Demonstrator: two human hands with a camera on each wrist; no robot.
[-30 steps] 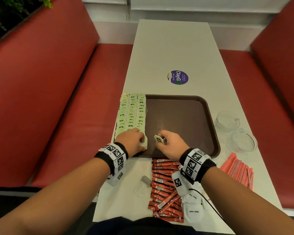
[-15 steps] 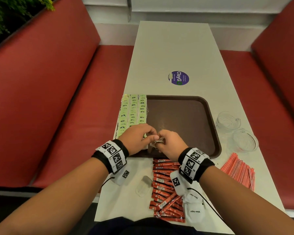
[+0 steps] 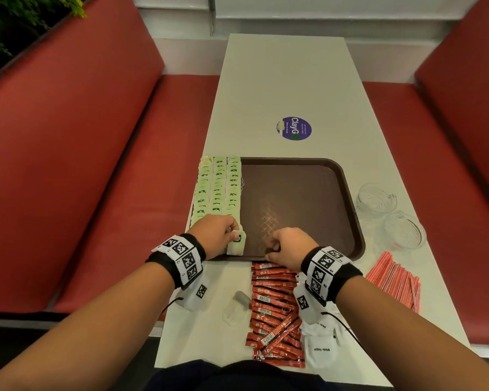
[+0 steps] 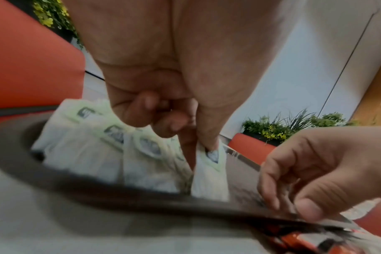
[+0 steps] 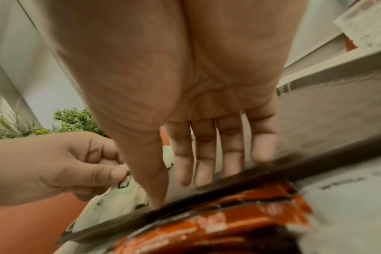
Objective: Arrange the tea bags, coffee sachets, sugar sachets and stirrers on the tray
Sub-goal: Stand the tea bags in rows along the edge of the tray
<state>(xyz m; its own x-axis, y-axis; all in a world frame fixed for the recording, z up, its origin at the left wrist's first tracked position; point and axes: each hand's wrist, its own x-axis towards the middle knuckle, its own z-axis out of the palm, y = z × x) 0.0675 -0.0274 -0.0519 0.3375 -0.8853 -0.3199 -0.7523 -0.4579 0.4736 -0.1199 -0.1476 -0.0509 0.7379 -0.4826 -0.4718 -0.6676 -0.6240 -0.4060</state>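
Head view: a brown tray lies mid-frame on a white worktop between red benches. Three columns of green-labelled tea bags fill the tray's left side. The left hand, at the near end of the rightmost column, pinches one tea bag between thumb and curled fingers, the bag standing just inside the tray's near rim. The right hand hovers over the near rim at lower centre, its fingers extended, close together and holding nothing. Red coffee sachets lie in a stack below the tray; white sugar sachets sit just right of them, under the right wrist. Red stirrers lie at lower right, near two glass dishes.
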